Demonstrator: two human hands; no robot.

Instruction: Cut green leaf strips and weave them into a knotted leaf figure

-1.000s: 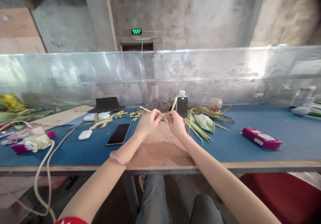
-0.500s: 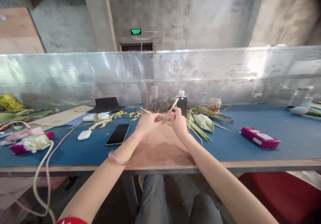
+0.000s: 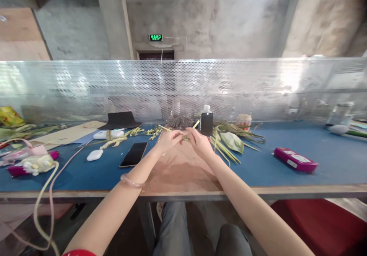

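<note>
Left hand (image 3: pixel 168 140), right hand (image 3: pixel 198 140): two I count, both pinching pale plant strips (image 3: pixel 196 124), number unclear.
Smartphone (image 3: pixel 133 155): one, flat on the blue surface (image 3: pixel 289 133).
Bottle (image 3: pixel 207 123): one, upright, white-capped.

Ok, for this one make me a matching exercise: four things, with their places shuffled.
1. Left hand
2. Phone
3. Dark bottle with a white cap
4. Purple packet

A. Standing in front of the perforated metal screen
B. Lying right of the brown board
C. Over the brown board, at thin pale plant strips
D. Lying left of the brown board

Pairs: 1-C, 2-D, 3-A, 4-B
</note>
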